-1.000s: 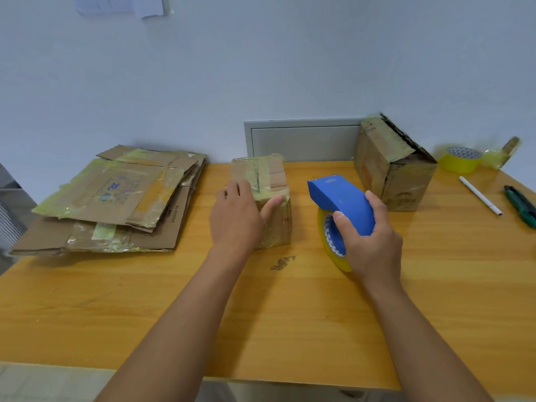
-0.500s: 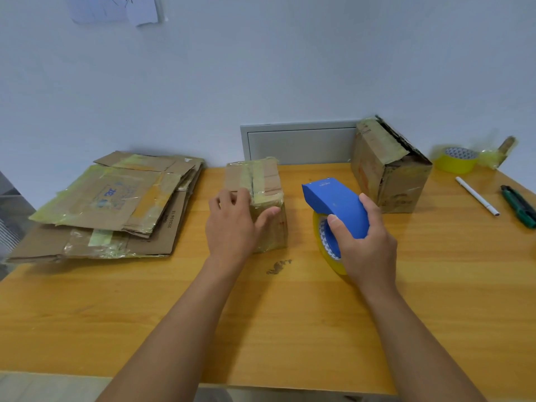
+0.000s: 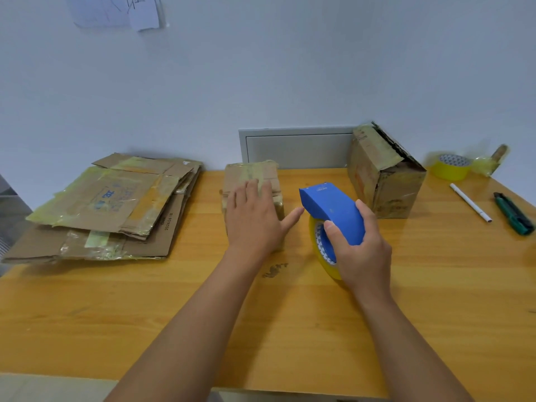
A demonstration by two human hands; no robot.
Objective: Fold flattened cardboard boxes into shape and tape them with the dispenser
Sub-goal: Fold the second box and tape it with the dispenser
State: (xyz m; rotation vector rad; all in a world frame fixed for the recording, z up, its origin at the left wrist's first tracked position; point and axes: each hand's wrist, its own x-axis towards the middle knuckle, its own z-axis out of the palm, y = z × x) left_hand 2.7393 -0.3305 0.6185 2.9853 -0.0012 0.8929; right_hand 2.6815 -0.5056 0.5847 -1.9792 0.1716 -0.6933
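While my left hand [image 3: 255, 219] lies flat, fingers straight and spread, on the small box [image 3: 251, 181] at mid-tabletop, my right hand [image 3: 358, 248] curls round the blue dispenser [image 3: 332, 210], which sits just right of the box with its yellow tape roll [image 3: 322, 250] resting on the wood. To tape well, I judge I should press the flaps level, start the strip down on one side wall, draw it straight along the seam and cut it only past the far edge. This box is squat, worn cardboard, glossy with older yellowish tape, so fresh tape may grip poorly there and needs firm rubbing. A taller box [image 3: 385, 181], frayed along its top edge, stands near the wall to the right. Flattened boxes [image 3: 110, 204] lie stacked at left, creased and tape-patched. Far right are a spare roll [image 3: 451, 168], a white pen [image 3: 471, 203] and a green cutter [image 3: 513, 213]. The tabletop [image 3: 174, 300] is smooth, yellow wood grain.
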